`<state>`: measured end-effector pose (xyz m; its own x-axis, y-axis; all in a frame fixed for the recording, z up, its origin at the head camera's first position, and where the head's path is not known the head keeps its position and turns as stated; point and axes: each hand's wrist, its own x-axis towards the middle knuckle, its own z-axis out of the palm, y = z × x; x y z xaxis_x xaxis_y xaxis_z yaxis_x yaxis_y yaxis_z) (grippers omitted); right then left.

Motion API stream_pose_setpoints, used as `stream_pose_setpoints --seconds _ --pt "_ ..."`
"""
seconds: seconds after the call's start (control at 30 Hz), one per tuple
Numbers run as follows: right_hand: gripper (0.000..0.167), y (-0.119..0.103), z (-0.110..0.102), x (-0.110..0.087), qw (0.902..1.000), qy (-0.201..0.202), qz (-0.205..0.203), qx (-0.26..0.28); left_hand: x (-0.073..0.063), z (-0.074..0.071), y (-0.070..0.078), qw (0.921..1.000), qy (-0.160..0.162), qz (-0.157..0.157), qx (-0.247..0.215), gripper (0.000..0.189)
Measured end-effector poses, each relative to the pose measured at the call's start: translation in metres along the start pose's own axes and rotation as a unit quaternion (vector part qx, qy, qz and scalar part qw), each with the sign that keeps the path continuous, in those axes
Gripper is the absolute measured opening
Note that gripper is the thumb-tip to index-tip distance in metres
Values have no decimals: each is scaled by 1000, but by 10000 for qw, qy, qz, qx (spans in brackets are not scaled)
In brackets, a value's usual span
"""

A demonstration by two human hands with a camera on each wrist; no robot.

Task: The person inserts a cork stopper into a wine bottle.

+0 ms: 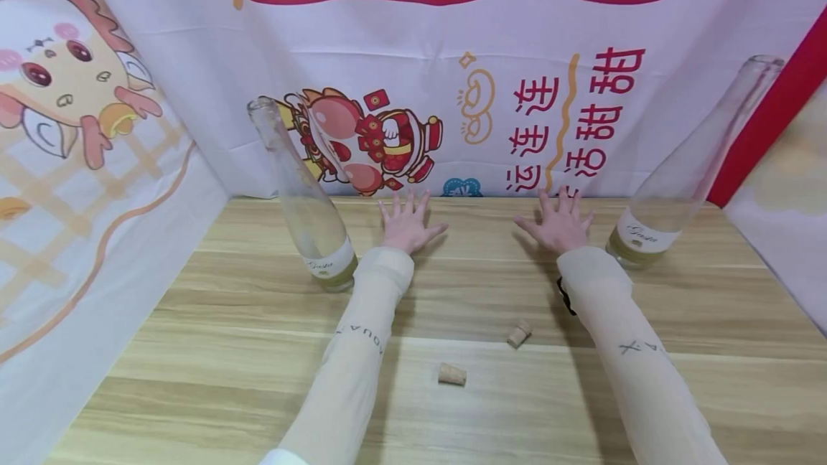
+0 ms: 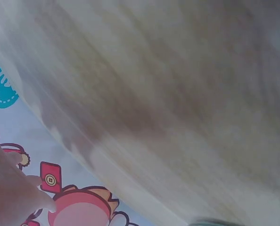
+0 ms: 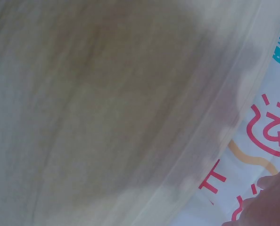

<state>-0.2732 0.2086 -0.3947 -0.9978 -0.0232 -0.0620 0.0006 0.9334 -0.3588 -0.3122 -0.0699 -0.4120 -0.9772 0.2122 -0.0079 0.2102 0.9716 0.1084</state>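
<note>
Both hands are spread out near the back edge of the table in the head view. The left hand (image 1: pixel 405 227) has straight, parted fingers and holds nothing; just left of it stands a clear glass bottle (image 1: pixel 310 207) with a white label. Fingers of the right hand (image 1: pixel 561 224) are likewise spread, and a second clear bottle (image 1: pixel 678 185) stands to its right. On the table between the forearms lie two corks, one nearer cork (image 1: pixel 451 374) and one farther cork (image 1: pixel 519 334). Each wrist view catches part of a hand, the left (image 2: pixel 12 188) and right (image 3: pixel 269 202), at its lower corner.
The wood-grain table (image 1: pixel 213 350) meets a printed cloth backdrop (image 1: pixel 413 41) along its back edge. Another printed cloth (image 1: pixel 90 199) hangs along the left side. A dark band (image 1: pixel 566 297) shows at the right wrist.
</note>
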Motion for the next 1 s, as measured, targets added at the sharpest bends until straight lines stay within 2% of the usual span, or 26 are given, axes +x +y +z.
stream_pose_setpoints --seconds 0.33,0.5,0.63,0.8,1.0 --pt "94 0 -2 2 9996 121 -239 -53 -1 -3 1 9995 53 256 -174 81" --pt "93 -9 -4 4 9985 96 -506 -190 -3 -12 1 9978 9 613 -259 77" --pt "90 -19 -6 1 9973 -3 -734 -60 -9 -23 3 9947 2 985 -302 72" --pt "87 -28 -7 -2 9951 -135 -964 182 -23 -43 5 9898 -106 1419 3 70" --pt "81 -40 -7 -5 9903 -203 -1347 263 -48 -77 8 9862 -341 1617 127 68"
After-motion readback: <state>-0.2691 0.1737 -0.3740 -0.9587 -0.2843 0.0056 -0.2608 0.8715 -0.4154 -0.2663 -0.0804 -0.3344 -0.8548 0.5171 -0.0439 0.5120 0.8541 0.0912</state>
